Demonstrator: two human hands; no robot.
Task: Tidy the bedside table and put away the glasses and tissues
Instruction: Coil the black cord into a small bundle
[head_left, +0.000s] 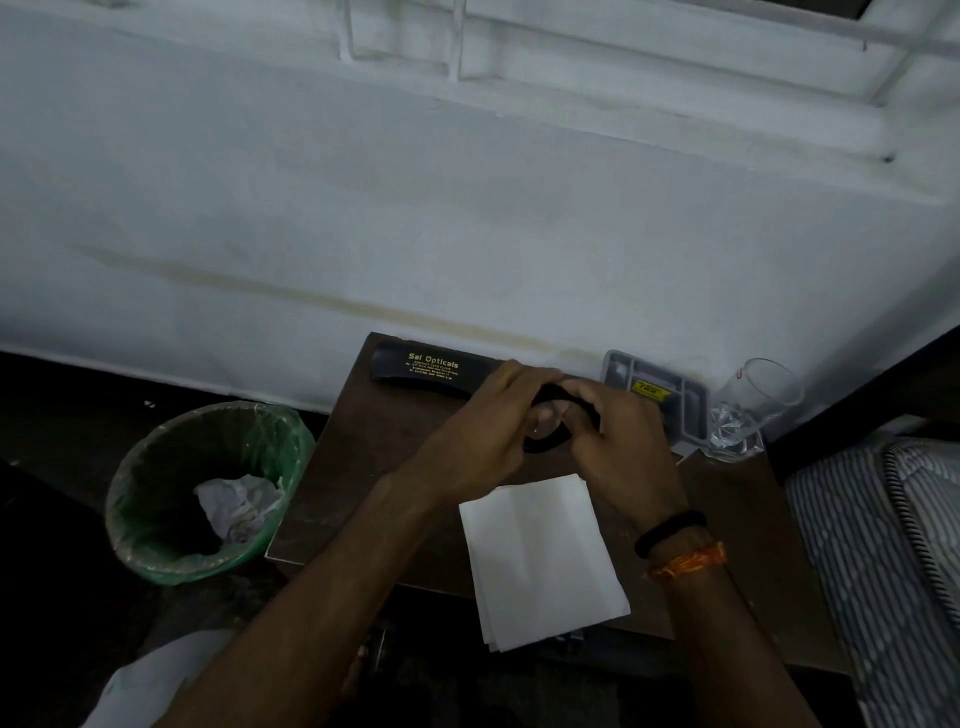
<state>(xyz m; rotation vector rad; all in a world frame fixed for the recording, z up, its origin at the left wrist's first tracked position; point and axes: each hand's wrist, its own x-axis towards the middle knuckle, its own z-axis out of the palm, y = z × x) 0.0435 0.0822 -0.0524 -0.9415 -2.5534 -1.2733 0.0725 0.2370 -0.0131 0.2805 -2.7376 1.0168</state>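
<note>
Head view: both hands meet over the table (374, 467). The left hand (483, 431) and right hand (618, 441) pinch the black glasses (550, 441), likely folding them. The case (426, 371) lies just behind the glasses, by the wall. Next they must go in the case. Tissues (540, 561) lie near the table's front edge.

A green bin (208, 488) sits on the floor by the wall (363, 208). A clear glass (763, 400) and a grey box (660, 395) stand near a striped bed (883, 545).
</note>
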